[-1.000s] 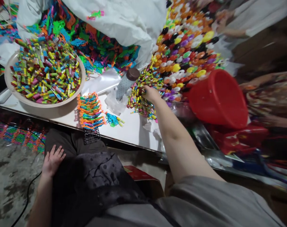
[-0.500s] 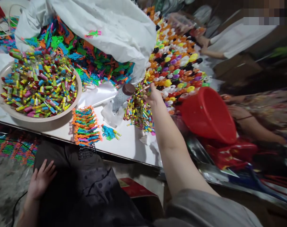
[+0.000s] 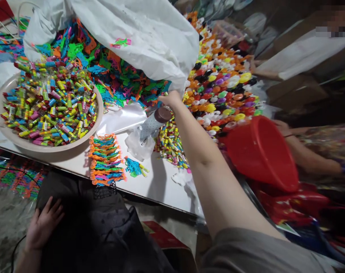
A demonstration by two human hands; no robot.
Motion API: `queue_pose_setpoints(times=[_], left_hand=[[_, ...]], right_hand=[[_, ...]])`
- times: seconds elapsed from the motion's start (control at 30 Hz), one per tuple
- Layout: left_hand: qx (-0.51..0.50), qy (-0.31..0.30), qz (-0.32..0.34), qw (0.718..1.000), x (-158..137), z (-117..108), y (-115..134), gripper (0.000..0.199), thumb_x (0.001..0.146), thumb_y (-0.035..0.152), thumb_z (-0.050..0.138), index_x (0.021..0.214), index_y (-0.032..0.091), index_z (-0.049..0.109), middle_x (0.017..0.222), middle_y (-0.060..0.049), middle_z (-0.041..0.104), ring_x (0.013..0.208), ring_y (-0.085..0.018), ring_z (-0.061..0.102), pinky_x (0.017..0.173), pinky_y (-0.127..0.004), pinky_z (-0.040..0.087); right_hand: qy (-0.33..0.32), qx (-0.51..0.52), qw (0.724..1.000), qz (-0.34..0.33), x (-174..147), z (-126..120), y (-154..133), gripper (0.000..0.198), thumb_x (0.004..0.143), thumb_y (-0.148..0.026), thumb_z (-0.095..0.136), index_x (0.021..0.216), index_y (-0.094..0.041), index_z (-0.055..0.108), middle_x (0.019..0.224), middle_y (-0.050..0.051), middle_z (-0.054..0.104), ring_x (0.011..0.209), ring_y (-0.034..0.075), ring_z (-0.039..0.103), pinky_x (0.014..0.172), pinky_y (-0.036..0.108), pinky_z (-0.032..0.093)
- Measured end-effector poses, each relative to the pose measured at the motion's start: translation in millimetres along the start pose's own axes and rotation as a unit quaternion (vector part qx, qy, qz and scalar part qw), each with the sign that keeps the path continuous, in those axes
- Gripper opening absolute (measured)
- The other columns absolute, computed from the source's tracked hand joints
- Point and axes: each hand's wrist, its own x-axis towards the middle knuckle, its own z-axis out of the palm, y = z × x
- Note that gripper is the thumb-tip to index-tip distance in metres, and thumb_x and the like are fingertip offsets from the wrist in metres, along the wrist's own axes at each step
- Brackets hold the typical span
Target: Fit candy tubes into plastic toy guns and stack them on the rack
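My right hand [image 3: 171, 99] reaches across the table, its fingers closed; a small yellowish bit shows at the fingertips, too little to name. Below it lies a pile of small wrapped tubes [image 3: 172, 140] in yellow, blue and pink, partly hidden by my forearm. A dotted bottle with a brown lid [image 3: 153, 121] stands beside that pile. My left hand [image 3: 46, 223] rests on my thigh, palm up, fingers spread, holding nothing. Nearer me lie a neat row of colourful plastic toys with orange ends [image 3: 106, 159] and a small blue toy with yellow tubes [image 3: 135, 167].
A big beige basin [image 3: 97, 125] holds many wrapped tubes. White sacking [image 3: 149, 34] covers part of a heap of plastic toy guns [image 3: 127, 83]. Colourful animal-like pieces [image 3: 217, 87] pile up behind. A red basin [image 3: 260, 151] stands at right, near other people's arms.
My right hand has moved from over the tube pile to a spot farther back, beside the white sacking and toy heap. The left hand stays on my thigh. The view has shifted slightly.
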Motion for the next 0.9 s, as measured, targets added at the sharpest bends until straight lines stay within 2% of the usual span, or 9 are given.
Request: queue_pose_setpoints(times=[0.13,0.3,0.37,0.43,0.53,0.63,0.7,0.8,0.9], left_hand=[[-0.018,-0.015,-0.003,1.0,2,-5,1,0.049,0.083,0.062,0.039,0.125,0.042,0.055,0.12,0.0,0.065,0.103,-0.023,0.059,0.115,-0.05,0.022],[0.004,-0.102,0.02,0.995,6,4,-3,0.049,0.081,0.058,0.047,0.122,0.033,0.056,0.122,-0.006,0.062,0.106,-0.025,0.058,0.11,-0.056,0.027],[0.026,-0.117,0.079,0.99,7,13,-5,0.042,0.079,0.046,0.057,0.116,0.028,0.057,0.113,-0.008,0.064,0.103,-0.026,0.059,0.106,-0.058,0.032],[0.044,-0.08,0.196,0.976,5,22,-5,0.031,0.074,0.032,0.064,0.104,0.025,0.059,0.098,-0.005,0.063,0.096,-0.024,0.059,0.104,-0.056,0.036],[0.098,0.001,0.436,0.895,-21,40,-1,0.028,0.073,0.031,0.067,0.098,0.025,0.058,0.099,-0.002,0.058,0.102,-0.022,0.055,0.111,-0.046,0.032],[0.228,0.003,0.619,0.751,-77,65,3,0.036,0.076,0.033,0.065,0.11,0.021,0.058,0.119,-0.008,0.054,0.119,-0.025,0.047,0.114,-0.045,0.029],[0.304,0.003,0.682,0.665,-119,86,2,0.043,0.073,0.032,0.069,0.113,0.021,0.059,0.129,-0.01,0.049,0.132,-0.03,0.036,0.117,-0.049,0.02],[0.381,-0.028,0.695,0.61,-160,112,-4,0.052,0.072,0.033,0.072,0.12,0.023,0.056,0.141,-0.011,0.041,0.141,-0.034,0.021,0.116,-0.056,0.016],[0.393,-0.023,0.692,0.605,-168,113,-13,0.046,0.079,0.039,0.066,0.122,0.026,0.055,0.139,-0.008,0.046,0.142,-0.033,0.023,0.115,-0.055,0.019]], right_hand=[[0.011,-0.035,0.999,-0.023,-18,-28,-19,0.022,0.07,-0.022,0.065,0.081,-0.003,0.067,0.067,0.012,0.061,0.088,0.028,0.063,0.082,0.039,0.051],[0.006,-0.04,0.998,-0.037,-81,-81,-43,0.032,0.077,-0.027,0.06,0.084,0.004,0.064,0.075,0.015,0.064,0.08,0.018,0.06,0.075,0.032,0.047],[0.008,-0.011,1.0,-0.011,-105,-99,-47,0.036,0.077,-0.029,0.061,0.081,0.006,0.064,0.076,0.017,0.064,0.078,0.017,0.06,0.068,0.03,0.045],[0.024,0.017,1.0,0.01,-127,-115,-49,0.038,0.078,-0.03,0.061,0.085,0.007,0.064,0.081,0.019,0.065,0.076,0.016,0.061,0.063,0.029,0.043],[0.063,0.061,0.996,-0.006,-170,-132,-55,0.038,0.08,-0.034,0.059,0.092,0.002,0.064,0.088,0.021,0.067,0.072,0.014,0.061,0.056,0.027,0.037],[0.104,0.099,0.987,-0.071,-242,-134,-76,0.034,0.082,-0.037,0.057,0.082,-0.003,0.065,0.075,0.014,0.067,0.065,0.011,0.059,0.053,0.027,0.033],[0.08,0.118,0.977,-0.16,-304,-123,-94,0.029,0.08,-0.033,0.058,0.069,-0.007,0.064,0.061,0.006,0.06,0.06,0.008,0.055,0.054,0.027,0.032],[-0.07,0.162,0.937,-0.302,-399,-94,-115,0.015,0.071,-0.018,0.067,0.059,-0.012,0.06,0.052,-0.003,0.05,0.053,0.004,0.046,0.054,0.023,0.033],[-0.195,0.252,0.874,-0.366,-465,-64,-120,0.018,0.066,-0.015,0.072,0.058,-0.017,0.057,0.053,-0.005,0.047,0.053,0.006,0.046,0.052,0.021,0.036]])
